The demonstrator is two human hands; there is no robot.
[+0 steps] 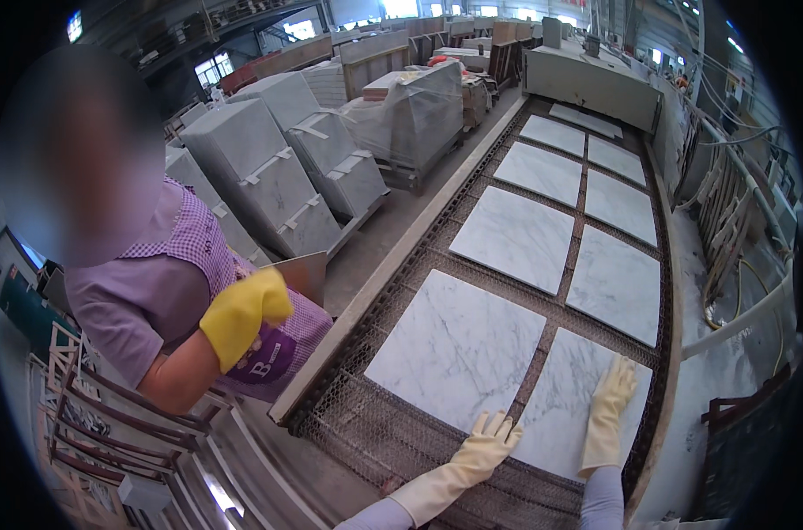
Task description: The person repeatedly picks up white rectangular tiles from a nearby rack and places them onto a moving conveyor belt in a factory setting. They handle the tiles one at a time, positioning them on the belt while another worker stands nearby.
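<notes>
Both my hands wear pale cream rubber gloves. My right hand (609, 408) lies with fingers stretched out on the near right marble tile (565, 384), a white square with grey veins. By the near left corner of that same tile is my left hand (482, 452), its fingers apart at the edge; whether they press on it I cannot tell. The near left marble tile (459, 344) lies just beyond my left fingertips. Under the tiles runs a dark mesh conveyor belt (357, 424). Neither hand grips anything.
More white tiles (516, 234) lie in two columns up to a pale machine housing (591, 88). Beside the belt's left rail (410, 247) stands a co-worker in a purple checked apron (194, 225) and yellow gloves (242, 320). Stone slab stacks (260, 172) stand behind; pipes (741, 322) run at right.
</notes>
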